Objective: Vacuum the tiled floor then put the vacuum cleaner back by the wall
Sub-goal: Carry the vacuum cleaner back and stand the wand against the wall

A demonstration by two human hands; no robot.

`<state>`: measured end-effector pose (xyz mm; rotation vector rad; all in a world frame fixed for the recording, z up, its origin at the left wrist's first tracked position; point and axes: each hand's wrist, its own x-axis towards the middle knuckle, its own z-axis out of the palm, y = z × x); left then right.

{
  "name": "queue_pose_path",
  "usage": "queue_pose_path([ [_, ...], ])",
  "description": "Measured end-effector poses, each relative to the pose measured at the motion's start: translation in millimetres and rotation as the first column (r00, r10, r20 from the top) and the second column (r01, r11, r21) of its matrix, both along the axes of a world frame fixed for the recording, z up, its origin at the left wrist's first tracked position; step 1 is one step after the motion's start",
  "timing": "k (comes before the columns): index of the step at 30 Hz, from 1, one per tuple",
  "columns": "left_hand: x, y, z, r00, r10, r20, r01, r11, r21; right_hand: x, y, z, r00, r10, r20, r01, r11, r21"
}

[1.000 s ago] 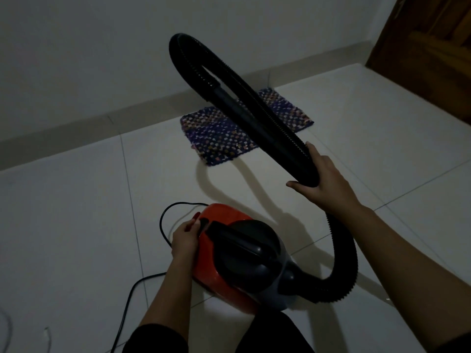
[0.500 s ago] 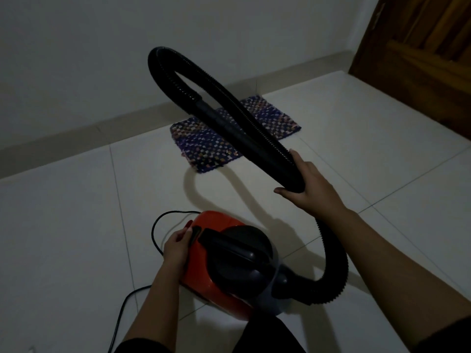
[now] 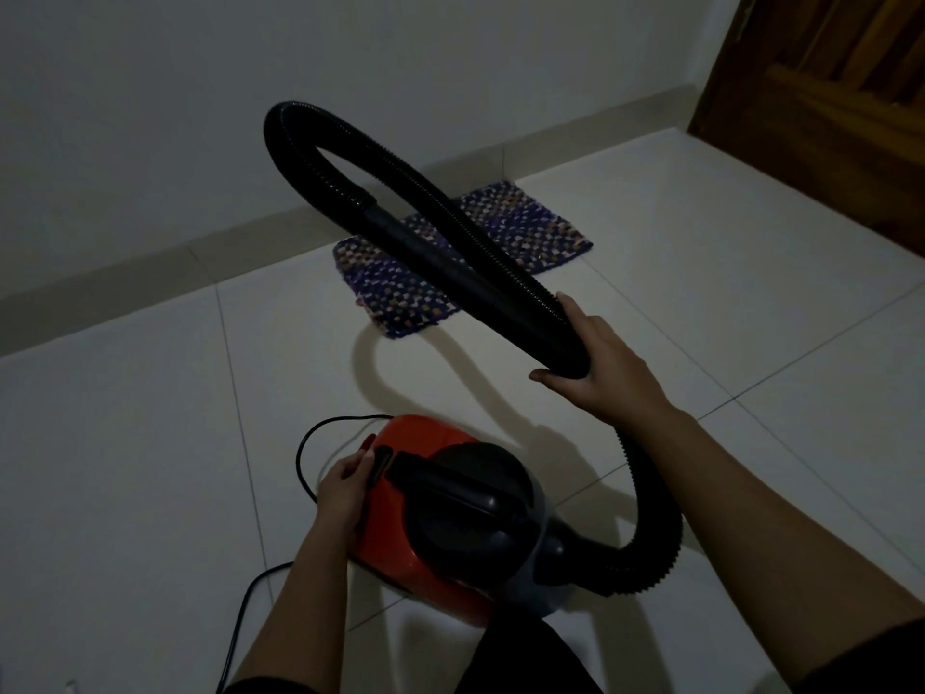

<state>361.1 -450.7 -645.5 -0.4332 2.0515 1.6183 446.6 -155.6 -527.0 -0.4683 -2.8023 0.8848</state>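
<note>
Your right hand (image 3: 595, 373) grips the looped hose (image 3: 450, 227); your left hand (image 3: 345, 485) touches the vacuum cleaner (image 3: 450, 513), which sits on the tiled floor (image 3: 125, 468), apart from the wall (image 3: 150, 117). Parking it looks undone.

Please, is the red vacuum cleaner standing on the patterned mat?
No, the red canister vacuum cleaner stands on white floor tiles, apart from the blue woven mat.

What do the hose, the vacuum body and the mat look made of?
The hose: matte black ribbed plastic, flexible since it loops. The body: glossy red hard plastic, judging by its sheen. The mat: probably woven fabric, small multicoloured checks.
</note>
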Motion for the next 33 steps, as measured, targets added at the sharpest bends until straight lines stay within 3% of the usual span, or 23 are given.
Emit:
queue_pose_path([
  [15, 2.4, 8.7, 7.4, 1.000, 0.028, 0.013, -0.028, 0.999, 0.021, 3.7, 6.0, -1.6, 1.000, -0.007, 0.003, 0.007, 1.000, -0.013],
  [20, 0.3, 0.1, 15.1, 1.000, 0.015, -0.016, -0.015, 0.999, -0.048, -1.8, 0.8, -1.6, 1.000, 0.005, -0.014, -0.005, 1.000, -0.018],
  [24, 25.6, 5.3, 24.6, 0.972, 0.051, -0.229, -0.117, 0.951, -0.285, 4.1, 3.0, -5.1, 1.000, 0.010, 0.012, -0.010, 1.000, -0.019],
  [27, 47.2, 22.0, 50.7, 0.884, 0.054, -0.465, -0.169, 0.963, -0.211, 6.6, 10.4, -3.6, 1.000, -0.001, 0.024, 0.002, 1.000, -0.026],
  [30, 56.7, 36.3, 70.9, 0.779, -0.242, -0.579, 0.123, 0.964, -0.237, 5.8, 16.1, -1.4, 1.000, -0.003, 0.031, 0.003, 1.000, -0.023],
  [33, 62.7, 42.5, 76.3, 0.566, -0.625, -0.537, 0.425, 0.780, -0.460, 5.7, 16.9, -0.6, 0.999, 0.003, 0.034, -0.002, 1.000, -0.024],
])
